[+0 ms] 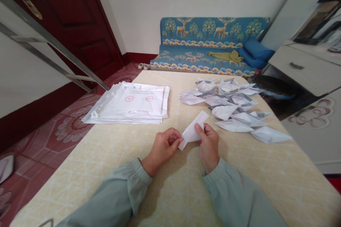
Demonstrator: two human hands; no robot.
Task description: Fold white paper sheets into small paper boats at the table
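Observation:
A folded strip of white paper (192, 131) is held slantwise between my two hands, just above the table. My left hand (165, 146) pinches its lower left corner between thumb and fingertips. On the other side, my right hand (208, 143) grips the strip's right edge, thumb on top and the fingers behind it, partly hidden. Beyond my right hand lie several folded paper boats (234, 122), set close together in rough rows. To the far left of my hands rests a stack of paper sheets (138, 104), the top one printed with red round stamps.
The table (176, 191) has a cream patterned cover. Behind it stands a blue sofa (183, 51) with a deer pattern, a yellow-green cloth and blue cushions on it. A metal ladder (53, 49) leans at the left; a white cabinet (301, 67) stands at the right.

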